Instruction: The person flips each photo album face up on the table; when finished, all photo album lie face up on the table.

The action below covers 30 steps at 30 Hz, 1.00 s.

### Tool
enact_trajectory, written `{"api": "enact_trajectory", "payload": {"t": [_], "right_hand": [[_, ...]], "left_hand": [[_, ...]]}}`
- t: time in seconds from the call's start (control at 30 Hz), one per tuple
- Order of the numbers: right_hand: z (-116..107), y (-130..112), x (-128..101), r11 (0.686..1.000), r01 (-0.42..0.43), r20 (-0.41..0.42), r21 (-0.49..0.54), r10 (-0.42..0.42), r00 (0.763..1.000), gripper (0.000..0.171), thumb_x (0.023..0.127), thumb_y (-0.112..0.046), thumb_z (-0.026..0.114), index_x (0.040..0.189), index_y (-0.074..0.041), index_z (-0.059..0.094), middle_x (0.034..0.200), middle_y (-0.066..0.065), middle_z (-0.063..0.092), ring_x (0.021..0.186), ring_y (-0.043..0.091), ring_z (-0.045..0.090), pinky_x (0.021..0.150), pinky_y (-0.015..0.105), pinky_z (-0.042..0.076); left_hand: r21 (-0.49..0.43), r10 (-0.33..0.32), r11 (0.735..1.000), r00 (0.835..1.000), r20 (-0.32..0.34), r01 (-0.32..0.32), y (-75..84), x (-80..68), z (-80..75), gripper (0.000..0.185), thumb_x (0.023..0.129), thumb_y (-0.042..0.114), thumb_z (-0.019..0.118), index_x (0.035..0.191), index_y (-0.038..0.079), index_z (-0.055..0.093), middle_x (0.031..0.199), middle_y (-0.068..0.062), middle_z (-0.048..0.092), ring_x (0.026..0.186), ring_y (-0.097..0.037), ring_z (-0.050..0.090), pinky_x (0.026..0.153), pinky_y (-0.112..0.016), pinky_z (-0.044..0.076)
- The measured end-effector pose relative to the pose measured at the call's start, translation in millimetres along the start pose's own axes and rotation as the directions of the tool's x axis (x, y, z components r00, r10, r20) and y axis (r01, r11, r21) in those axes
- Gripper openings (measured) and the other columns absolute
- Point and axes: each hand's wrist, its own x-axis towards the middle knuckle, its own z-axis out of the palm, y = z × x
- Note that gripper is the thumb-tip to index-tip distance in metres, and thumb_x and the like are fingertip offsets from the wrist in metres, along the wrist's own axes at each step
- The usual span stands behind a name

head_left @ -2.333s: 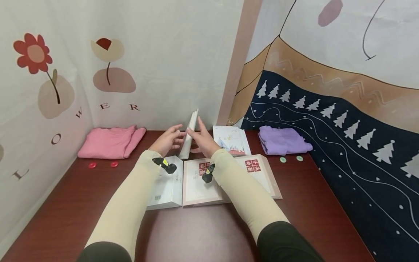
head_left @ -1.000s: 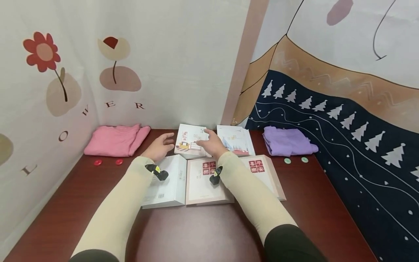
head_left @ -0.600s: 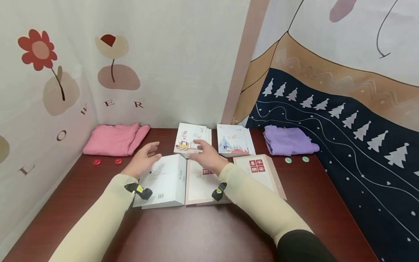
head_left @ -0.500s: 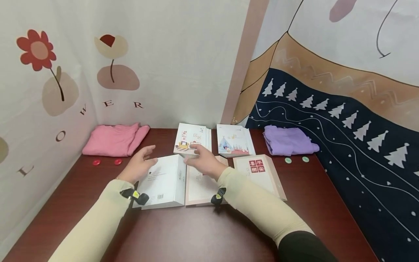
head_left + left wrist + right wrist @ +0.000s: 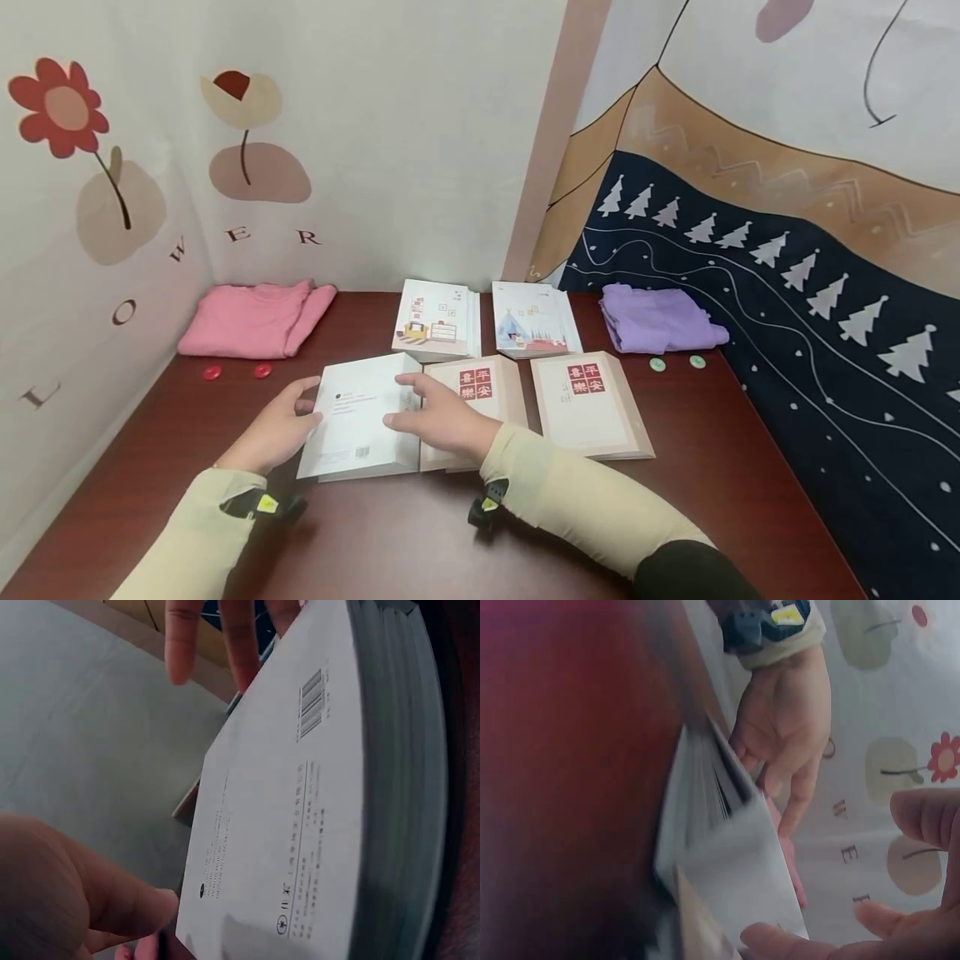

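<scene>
A white book [image 5: 358, 414] lies back cover up, barcode showing, at the front left of the dark red table [image 5: 420, 542]. My left hand [image 5: 303, 404] touches its left edge with fairly straight fingers, the thumb near the top corner. My right hand [image 5: 408, 408] rests flat on the cover near the spine, fingers spread. In the left wrist view the white book [image 5: 300, 825] fills the frame, with my thumb at lower left. The right wrist view shows the left hand [image 5: 787, 735] alongside the book's page edge [image 5: 712, 795].
Two beige books with red squares [image 5: 480, 392] [image 5: 588, 404] lie right of the white one. Behind stand two illustrated books [image 5: 437, 321] [image 5: 534, 321]. Pink cloth [image 5: 255, 321] with two red buttons [image 5: 212, 372] at left; purple cloth [image 5: 660, 321] with green buttons [image 5: 657, 364] at right.
Both hands laid the illustrated book flat at the back, then drew back toward me onto the white book. The right hand has uncovered the middle beige book.
</scene>
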Motion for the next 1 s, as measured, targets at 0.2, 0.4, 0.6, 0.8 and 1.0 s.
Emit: {"api": "enact_trajectory", "payload": {"t": [0.2, 0.4, 0.6, 0.8, 1.0], "right_hand": [[18.4, -1.4, -7.6, 0.996, -0.005, -0.04, 0.091, 0.008, 0.999, 0.07, 0.092, -0.017, 0.077, 0.156, -0.01, 0.049, 0.164, 0.016, 0.043, 0.151, 0.037, 0.041, 0.123, 0.051, 0.036], [24.9, -0.6, -6.4, 0.996, -0.019, -0.083, 0.089, 0.027, 0.996, 0.068, 0.091, -0.015, 0.077, 0.154, -0.013, 0.051, 0.163, 0.019, 0.042, 0.15, 0.04, 0.042, 0.123, 0.053, 0.036], [18.6, -0.6, -6.5, 0.993, -0.001, -0.045, 0.116, 0.006, 0.999, 0.068, 0.093, -0.016, 0.076, 0.156, -0.014, 0.049, 0.163, 0.017, 0.045, 0.15, 0.037, 0.044, 0.118, 0.05, 0.044], [13.0, -4.0, -9.3, 0.984, 0.006, 0.052, 0.178, -0.015, 0.999, 0.074, 0.092, -0.012, 0.078, 0.159, -0.017, 0.045, 0.159, 0.017, 0.049, 0.143, 0.034, 0.051, 0.099, 0.041, 0.058], [13.7, -8.1, -10.5, 0.991, 0.007, 0.095, 0.135, -0.02, 0.995, 0.078, 0.092, -0.011, 0.079, 0.16, -0.019, 0.043, 0.155, 0.019, 0.052, 0.134, 0.032, 0.06, 0.104, 0.036, 0.055]], "left_hand": [[0.0, -0.034, 0.999, 0.998, 0.046, 0.034, -2.3, -7.0, 0.9, 0.075, 0.102, 0.01, 0.052, 0.166, -0.002, 0.015, 0.148, -0.036, 0.043, 0.129, -0.05, 0.05, 0.098, -0.06, 0.051], [-0.073, -0.033, 0.997, 0.997, 0.063, 0.037, -3.9, -6.3, 0.0, 0.077, 0.099, 0.005, 0.049, 0.166, -0.002, 0.012, 0.153, -0.037, 0.036, 0.133, -0.051, 0.045, 0.101, -0.058, 0.049], [-0.207, -0.01, 0.978, 0.993, 0.121, 0.035, -8.8, -8.4, -1.9, 0.078, 0.099, -0.001, 0.047, 0.168, 0.003, 0.012, 0.159, -0.034, 0.031, 0.136, -0.047, 0.045, 0.101, -0.046, 0.047], [-0.246, 0.044, 0.969, 0.995, 0.092, -0.02, -5.1, -19.4, -13.2, 0.076, 0.107, 0.009, 0.05, 0.171, 0.014, 0.008, 0.159, -0.034, 0.031, 0.127, -0.041, 0.055, 0.087, -0.034, 0.056], [-0.3, 0.09, 0.951, 0.995, 0.039, -0.074, 6.5, -33.0, -24.3, 0.082, 0.109, 0.015, 0.052, 0.171, 0.023, -0.001, 0.148, -0.037, 0.04, 0.099, -0.027, 0.07, 0.076, -0.036, 0.062]]}}
